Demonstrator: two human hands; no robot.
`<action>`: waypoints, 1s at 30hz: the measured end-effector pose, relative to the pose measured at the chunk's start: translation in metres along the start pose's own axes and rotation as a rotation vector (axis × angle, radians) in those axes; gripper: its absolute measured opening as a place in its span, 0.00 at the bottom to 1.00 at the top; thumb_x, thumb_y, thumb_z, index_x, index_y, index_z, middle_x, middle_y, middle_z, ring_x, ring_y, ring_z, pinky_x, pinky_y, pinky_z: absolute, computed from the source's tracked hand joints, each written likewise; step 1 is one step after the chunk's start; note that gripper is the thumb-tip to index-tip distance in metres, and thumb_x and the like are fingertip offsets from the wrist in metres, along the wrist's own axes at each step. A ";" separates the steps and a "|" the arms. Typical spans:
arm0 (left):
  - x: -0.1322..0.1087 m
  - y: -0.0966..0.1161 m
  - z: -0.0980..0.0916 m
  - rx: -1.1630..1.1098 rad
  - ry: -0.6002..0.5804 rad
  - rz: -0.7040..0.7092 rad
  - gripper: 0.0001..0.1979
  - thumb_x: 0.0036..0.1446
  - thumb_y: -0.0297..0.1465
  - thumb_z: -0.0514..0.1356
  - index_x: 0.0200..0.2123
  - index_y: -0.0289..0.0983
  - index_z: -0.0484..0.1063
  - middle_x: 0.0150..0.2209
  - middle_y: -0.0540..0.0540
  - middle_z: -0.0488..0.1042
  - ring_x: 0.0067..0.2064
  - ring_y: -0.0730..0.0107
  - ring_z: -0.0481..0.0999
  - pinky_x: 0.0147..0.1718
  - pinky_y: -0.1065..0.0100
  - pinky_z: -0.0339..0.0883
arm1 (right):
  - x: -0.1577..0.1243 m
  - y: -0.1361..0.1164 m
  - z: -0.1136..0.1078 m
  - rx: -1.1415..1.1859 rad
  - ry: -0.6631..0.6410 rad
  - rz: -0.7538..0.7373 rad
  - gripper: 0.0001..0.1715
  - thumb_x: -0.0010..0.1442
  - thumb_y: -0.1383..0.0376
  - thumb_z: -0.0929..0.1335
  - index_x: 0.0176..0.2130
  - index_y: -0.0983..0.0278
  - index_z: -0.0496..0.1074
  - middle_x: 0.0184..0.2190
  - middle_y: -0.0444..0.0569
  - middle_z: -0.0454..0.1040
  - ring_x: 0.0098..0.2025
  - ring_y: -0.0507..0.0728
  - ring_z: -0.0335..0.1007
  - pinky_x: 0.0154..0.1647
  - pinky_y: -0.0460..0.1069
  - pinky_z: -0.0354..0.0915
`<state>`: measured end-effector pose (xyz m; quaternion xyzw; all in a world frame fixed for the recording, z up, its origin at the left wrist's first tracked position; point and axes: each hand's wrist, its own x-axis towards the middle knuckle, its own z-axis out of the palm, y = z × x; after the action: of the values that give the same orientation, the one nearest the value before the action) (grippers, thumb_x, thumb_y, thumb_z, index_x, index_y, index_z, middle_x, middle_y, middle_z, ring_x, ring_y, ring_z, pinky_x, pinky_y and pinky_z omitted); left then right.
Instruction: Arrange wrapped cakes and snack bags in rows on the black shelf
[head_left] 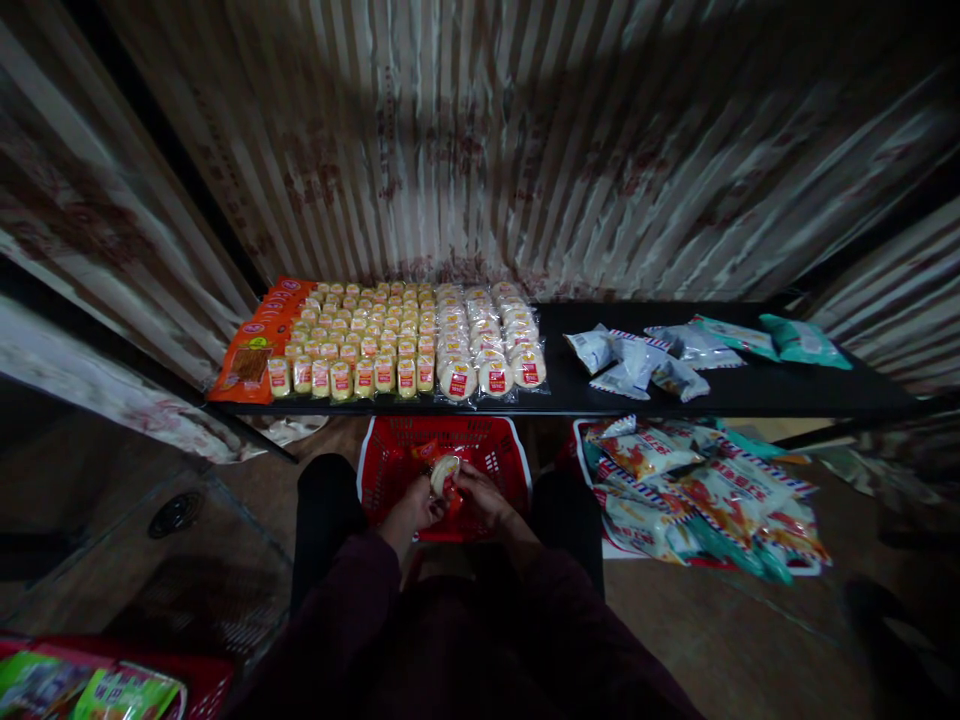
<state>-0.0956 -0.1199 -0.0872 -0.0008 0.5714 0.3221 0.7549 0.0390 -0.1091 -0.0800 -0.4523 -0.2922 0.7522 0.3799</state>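
Over a red plastic basket [386, 440] between my knees, both hands hold a round, pale wrapped cake [445, 472]. My left hand [421, 505] is closed on its left and lower side. My right hand [481, 493] grips the wrapper at the right side with its fingertips. Some of the fingers are hidden behind the cake. Similar round wrapped cakes [496, 377] with red labels stand in three rows on the black shelf [555, 400] in front of me.
Left of the round cakes are rows of small yellow wrapped cakes [341, 379] and flat orange packets [251, 350]. Silver snack bags [634, 362] and teal bags [806, 342] lie on the right. Below stands a basket heaped with snack bags [739, 490]. Another red basket [202, 680] holds green packets [124, 695].
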 end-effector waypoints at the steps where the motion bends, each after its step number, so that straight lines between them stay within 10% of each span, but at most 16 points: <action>1: -0.001 -0.001 0.000 0.003 0.007 -0.015 0.11 0.56 0.32 0.53 0.30 0.32 0.71 0.19 0.46 0.71 0.16 0.76 0.66 0.15 0.78 0.53 | 0.000 0.000 0.000 -0.001 -0.016 0.018 0.23 0.36 0.61 0.75 0.37 0.63 0.76 0.33 0.47 0.80 0.36 0.56 0.74 0.38 0.48 0.65; 13: -0.014 -0.002 -0.011 -0.058 0.092 0.251 0.11 0.56 0.34 0.60 0.40 0.34 0.73 0.35 0.42 0.77 0.32 0.71 0.77 0.34 0.71 0.70 | 0.006 0.014 -0.011 0.043 0.255 -0.003 0.23 0.33 0.60 0.77 0.33 0.64 0.76 0.28 0.46 0.79 0.32 0.55 0.74 0.37 0.50 0.67; 30: -0.014 -0.005 0.003 -0.013 0.112 0.335 0.13 0.51 0.30 0.60 0.40 0.31 0.72 0.27 0.43 0.76 0.26 0.67 0.76 0.25 0.68 0.68 | 0.005 0.016 -0.007 0.067 0.308 -0.037 0.24 0.31 0.55 0.78 0.30 0.64 0.76 0.26 0.47 0.79 0.29 0.57 0.74 0.35 0.51 0.68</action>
<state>-0.0925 -0.1290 -0.0759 0.0714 0.6026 0.4466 0.6575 0.0389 -0.1131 -0.0972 -0.5439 -0.2136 0.6761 0.4488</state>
